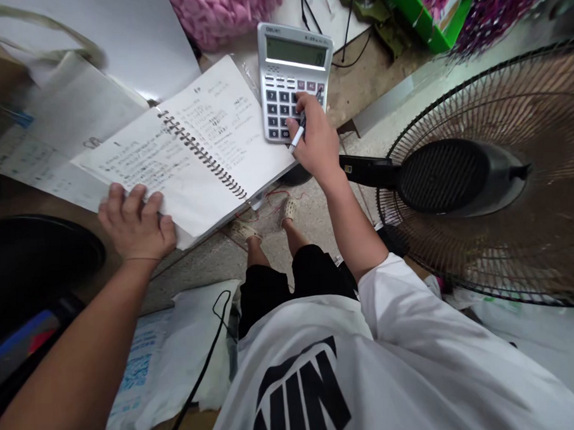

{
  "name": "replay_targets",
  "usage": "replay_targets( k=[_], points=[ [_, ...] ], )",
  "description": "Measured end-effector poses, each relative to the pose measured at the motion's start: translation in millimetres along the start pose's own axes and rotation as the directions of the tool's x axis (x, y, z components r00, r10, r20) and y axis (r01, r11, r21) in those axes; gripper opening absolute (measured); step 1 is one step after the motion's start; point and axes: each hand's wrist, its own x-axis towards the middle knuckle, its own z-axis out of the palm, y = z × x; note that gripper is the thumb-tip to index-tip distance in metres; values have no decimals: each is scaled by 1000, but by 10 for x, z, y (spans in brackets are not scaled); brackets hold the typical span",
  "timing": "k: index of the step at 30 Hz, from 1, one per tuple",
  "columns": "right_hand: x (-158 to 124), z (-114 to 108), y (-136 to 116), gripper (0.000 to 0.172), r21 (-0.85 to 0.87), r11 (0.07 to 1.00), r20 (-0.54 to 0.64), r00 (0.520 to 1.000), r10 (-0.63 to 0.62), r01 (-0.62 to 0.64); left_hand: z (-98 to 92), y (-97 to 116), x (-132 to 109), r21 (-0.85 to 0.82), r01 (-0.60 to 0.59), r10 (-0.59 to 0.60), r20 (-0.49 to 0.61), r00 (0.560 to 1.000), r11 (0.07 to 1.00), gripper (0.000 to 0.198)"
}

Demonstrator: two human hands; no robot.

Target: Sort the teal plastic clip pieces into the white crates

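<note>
An open spiral notebook (202, 142) with handwriting lies at the table's front edge. My left hand (136, 223) rests on its near left corner, fingers curled over the page edge. A grey calculator (293, 78) sits just right of the notebook. My right hand (315, 138) is closed round a pen (297, 137) and one finger presses the calculator's keys.
A standing fan (485, 174) runs close on the right. Loose papers (64, 123) lie left of the notebook. A bag of pink pieces (225, 11) and a green bin (416, 13) sit at the back. Cables and plastic bags lie on the floor by my feet.
</note>
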Motion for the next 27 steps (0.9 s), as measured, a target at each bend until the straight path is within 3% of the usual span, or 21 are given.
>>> replay_targets(
  k=[8,16,19,22,27],
  points=[
    [-448,-199,81,33,82,995,-138,989,61,-50,42,-37,1,-40,-22,21,-18,1000,999,68],
    [-458,-128,142,36,95,992,-163,982,92,-77,32,-86,-10,31,-121,122,-36,992,992,67],
    [-451,-56,188,35,51,996,-166,982,84,-77,-1,-22,26,43,-81,81,-8,997,996,65],
    [-452,-10,209,31,-22,997,-135,989,68,-72,-54,101,75,65,28,-32,53,998,997,65],
    [-434,84,-4,33,-79,996,-69,997,42,-48,-111,262,123,121,96,-106,82,991,988,66]
  ],
)
